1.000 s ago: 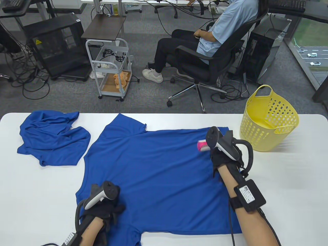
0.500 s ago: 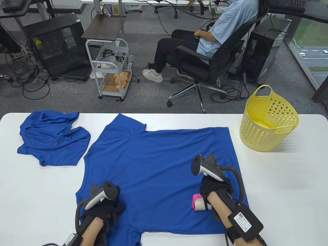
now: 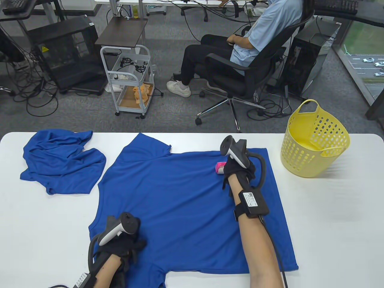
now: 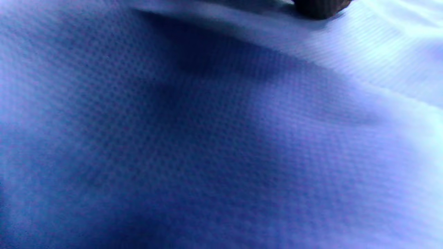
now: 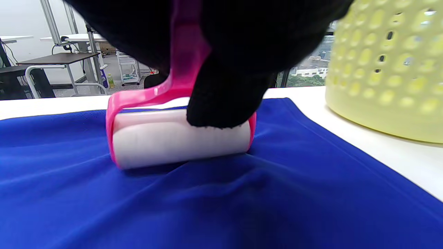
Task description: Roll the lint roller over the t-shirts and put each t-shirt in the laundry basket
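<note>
A blue t-shirt [image 3: 186, 198] lies spread flat across the middle of the white table [image 3: 330, 216]. My right hand [image 3: 237, 169] grips the pink handle of a lint roller [image 3: 220, 167], whose white roll [image 5: 180, 138] rests on the shirt near its far right edge. My left hand [image 3: 123, 246] presses on the shirt's near left part; the left wrist view is filled by blurred blue t-shirt cloth [image 4: 207, 145]. A second blue t-shirt [image 3: 60, 160] lies crumpled at the far left. A yellow laundry basket [image 3: 315, 141] stands at the far right.
Beyond the table's far edge sit a person in an office chair [image 3: 249, 69] and a small white cart [image 3: 129, 81] on the carpet. Bare white table shows right of the shirt, in front of the basket.
My right hand drew the lint roller from the shirt's far right down to its near edge, then pushed it back to the far edge, a little further left. The left hand stayed put.
</note>
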`<state>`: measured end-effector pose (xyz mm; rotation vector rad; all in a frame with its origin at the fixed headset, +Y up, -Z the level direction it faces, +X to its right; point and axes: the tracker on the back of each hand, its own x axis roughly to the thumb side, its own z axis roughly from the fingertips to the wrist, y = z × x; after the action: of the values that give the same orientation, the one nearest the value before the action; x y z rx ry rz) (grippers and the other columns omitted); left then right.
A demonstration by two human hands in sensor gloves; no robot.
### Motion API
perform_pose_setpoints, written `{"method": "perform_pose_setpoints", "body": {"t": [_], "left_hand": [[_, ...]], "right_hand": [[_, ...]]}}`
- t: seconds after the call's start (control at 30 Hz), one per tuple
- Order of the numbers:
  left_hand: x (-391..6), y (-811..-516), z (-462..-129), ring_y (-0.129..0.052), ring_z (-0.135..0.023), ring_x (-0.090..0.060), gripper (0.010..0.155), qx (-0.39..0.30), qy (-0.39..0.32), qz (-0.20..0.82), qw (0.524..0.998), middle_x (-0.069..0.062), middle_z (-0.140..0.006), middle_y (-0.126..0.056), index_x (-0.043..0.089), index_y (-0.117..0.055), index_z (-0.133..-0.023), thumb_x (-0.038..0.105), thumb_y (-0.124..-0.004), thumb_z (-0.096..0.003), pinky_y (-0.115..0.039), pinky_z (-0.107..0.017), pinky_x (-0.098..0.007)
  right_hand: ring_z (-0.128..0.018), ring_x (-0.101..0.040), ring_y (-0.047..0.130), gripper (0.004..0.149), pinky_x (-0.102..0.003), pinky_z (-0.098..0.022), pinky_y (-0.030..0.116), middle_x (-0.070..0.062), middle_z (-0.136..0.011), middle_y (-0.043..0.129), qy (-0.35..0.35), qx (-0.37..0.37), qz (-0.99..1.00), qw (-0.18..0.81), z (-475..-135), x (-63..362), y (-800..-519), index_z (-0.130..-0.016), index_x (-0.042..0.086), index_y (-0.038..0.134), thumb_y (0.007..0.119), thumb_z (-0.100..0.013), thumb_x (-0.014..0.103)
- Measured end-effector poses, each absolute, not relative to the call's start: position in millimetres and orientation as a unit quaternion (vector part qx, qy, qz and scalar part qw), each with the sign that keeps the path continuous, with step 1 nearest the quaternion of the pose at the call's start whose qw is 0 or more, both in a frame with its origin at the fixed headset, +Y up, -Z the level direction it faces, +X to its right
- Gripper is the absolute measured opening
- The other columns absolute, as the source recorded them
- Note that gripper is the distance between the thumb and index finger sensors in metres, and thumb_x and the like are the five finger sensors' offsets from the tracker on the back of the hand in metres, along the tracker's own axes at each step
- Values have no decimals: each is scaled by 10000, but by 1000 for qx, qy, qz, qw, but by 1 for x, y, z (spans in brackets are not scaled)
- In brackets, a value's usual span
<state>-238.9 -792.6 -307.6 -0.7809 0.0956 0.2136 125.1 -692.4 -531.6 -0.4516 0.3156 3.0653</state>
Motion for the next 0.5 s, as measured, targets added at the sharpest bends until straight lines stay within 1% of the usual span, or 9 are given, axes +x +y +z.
{"method": "perform_pose_setpoints", "body": {"t": [0.1,0.17,0.2,0.23,0.3,0.37,0.43,0.47,0.5], "left_hand": [[-239,-793,-308,166,-1003,-472,787,-380,46,104,918,13,-1081,187,420,69,-1034,613,-500,-525,-119,-667,-762],[-239,-793,-308,166,-1003,-472,787,-380,46,103,918,14,-1081,188,420,70,-1034,614,-499,-525,-119,-667,-763],[-239,-793,-308,165,-1003,-472,787,-381,45,103,918,14,-1080,188,419,71,-1033,614,-498,-525,-120,-667,-762],[-239,-793,-308,164,-1002,-474,789,-381,45,103,918,13,-1080,187,419,71,-1033,614,-499,-525,-119,-666,-763],[-240,-793,-308,171,-1000,-470,794,-381,43,108,917,14,-1080,190,418,70,-1035,616,-506,-525,-112,-664,-761],[-240,-794,-308,178,-997,-467,793,-383,44,110,916,19,-1076,195,421,72,-1032,616,-506,-526,-106,-663,-759],[-240,-793,-308,175,-996,-472,793,-384,41,104,916,13,-1075,197,419,80,-1031,618,-498,-526,-112,-664,-761],[-240,-793,-308,172,-997,-474,793,-384,41,103,917,12,-1076,196,416,80,-1031,619,-497,-526,-115,-664,-762],[-240,-793,-308,171,-997,-474,793,-384,40,103,917,10,-1076,195,417,79,-1031,619,-498,-525,-115,-664,-762]], "right_hand": [[-697,-240,911,557,-240,-345,879,-174,-1097,602,151,-154,974,71,-549,124,-709,-1067,218,453,697,-571,289],[-784,-291,856,623,-323,-450,877,-201,-1119,495,169,-153,971,78,-555,124,-719,-1076,204,332,688,-566,242],[-826,-291,831,651,-342,-501,873,-197,-1132,454,175,-145,971,73,-556,124,-723,-1079,211,279,682,-568,242],[-846,-281,813,674,-352,-532,864,-206,-1136,410,180,-122,973,73,-558,126,-728,-1077,215,232,672,-567,242],[-857,-289,793,716,-388,-559,837,-206,-1135,379,185,-110,972,90,-556,133,-727,-1062,220,151,665,-564,231],[-833,-291,812,715,-402,-554,839,-183,-1130,453,121,-91,983,107,-547,144,-711,-1062,236,192,690,-549,212],[-806,-280,845,693,-395,-544,848,-160,-1118,518,67,-75,990,98,-535,151,-692,-1065,234,245,701,-543,229],[-788,-276,864,659,-374,-520,862,-160,-1108,550,25,-57,994,95,-523,155,-676,-1064,233,323,714,-534,232],[-777,-275,873,605,-356,-501,868,-166,-1101,564,7,-42,995,93,-514,158,-665,-1055,236,427,725,-528,232]]}}
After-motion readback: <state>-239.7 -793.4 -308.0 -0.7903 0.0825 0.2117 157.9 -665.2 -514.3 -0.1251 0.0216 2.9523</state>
